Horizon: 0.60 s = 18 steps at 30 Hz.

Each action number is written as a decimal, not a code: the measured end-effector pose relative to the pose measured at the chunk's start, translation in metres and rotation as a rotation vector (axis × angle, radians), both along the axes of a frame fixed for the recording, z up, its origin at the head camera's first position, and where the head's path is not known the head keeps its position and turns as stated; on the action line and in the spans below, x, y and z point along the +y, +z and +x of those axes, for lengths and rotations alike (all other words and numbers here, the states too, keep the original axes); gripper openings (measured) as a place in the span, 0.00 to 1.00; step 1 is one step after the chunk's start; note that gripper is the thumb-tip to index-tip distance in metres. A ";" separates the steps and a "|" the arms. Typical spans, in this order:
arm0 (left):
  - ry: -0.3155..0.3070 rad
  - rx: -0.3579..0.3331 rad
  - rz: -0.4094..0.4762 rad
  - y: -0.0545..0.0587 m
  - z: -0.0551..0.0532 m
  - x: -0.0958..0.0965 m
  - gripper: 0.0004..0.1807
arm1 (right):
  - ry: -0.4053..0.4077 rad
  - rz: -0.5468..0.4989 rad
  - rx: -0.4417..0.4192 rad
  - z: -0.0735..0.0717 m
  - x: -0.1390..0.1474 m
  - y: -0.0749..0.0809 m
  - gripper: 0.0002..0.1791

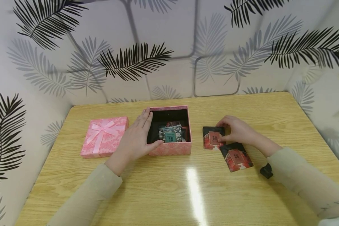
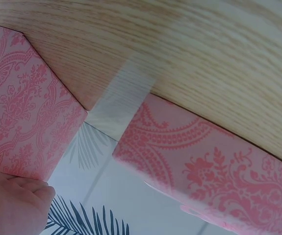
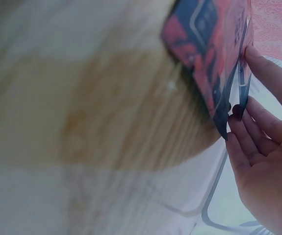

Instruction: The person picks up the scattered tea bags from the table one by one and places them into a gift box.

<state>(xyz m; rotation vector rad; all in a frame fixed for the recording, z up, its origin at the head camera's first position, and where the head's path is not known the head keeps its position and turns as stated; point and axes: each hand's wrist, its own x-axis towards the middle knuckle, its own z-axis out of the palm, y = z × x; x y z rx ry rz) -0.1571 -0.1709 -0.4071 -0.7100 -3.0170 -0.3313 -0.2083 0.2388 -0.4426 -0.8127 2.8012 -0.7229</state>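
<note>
A pink patterned box [image 1: 169,149] stands without its lid, its dark inside holding several packets. Among them a green-labelled packet [image 1: 170,133] leans toward the front. My left hand [image 1: 137,135] rests along the box's left rim, fingers straight and thumb at the front edge; in the left wrist view it touches the pink wall [image 2: 23,98]. To the right of the box, my right hand [image 1: 237,130] pinches a black and red packet [image 1: 210,139] between thumb and fingers. A second black and red packet [image 1: 236,158] lies tilted just below that hand.
Left of the box is its pink lid [image 1: 103,138] with a ribbon bow. A small black object [image 1: 266,171] lies by my right sleeve. The wooden table [image 1: 158,191] ends at a wall covering [image 1: 172,31] with leaf prints.
</note>
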 end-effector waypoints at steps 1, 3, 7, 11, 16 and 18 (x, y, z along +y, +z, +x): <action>0.001 -0.001 0.002 0.000 0.000 0.000 0.76 | -0.001 0.000 0.000 0.000 0.000 0.000 0.27; 0.000 0.002 0.007 0.000 0.000 0.000 0.76 | -0.006 0.001 -0.002 -0.001 -0.001 0.000 0.27; 0.000 0.009 0.008 -0.001 0.000 0.000 0.76 | -0.018 0.000 -0.003 -0.002 -0.003 0.001 0.26; -0.002 0.014 0.006 -0.001 0.000 0.000 0.75 | -0.036 -0.009 -0.009 -0.003 -0.005 0.004 0.25; -0.006 0.018 0.011 -0.001 0.000 -0.001 0.75 | -0.067 -0.038 -0.035 -0.006 -0.008 0.011 0.20; -0.007 0.017 0.011 -0.001 0.000 -0.001 0.75 | -0.077 -0.057 -0.035 -0.007 -0.009 0.015 0.18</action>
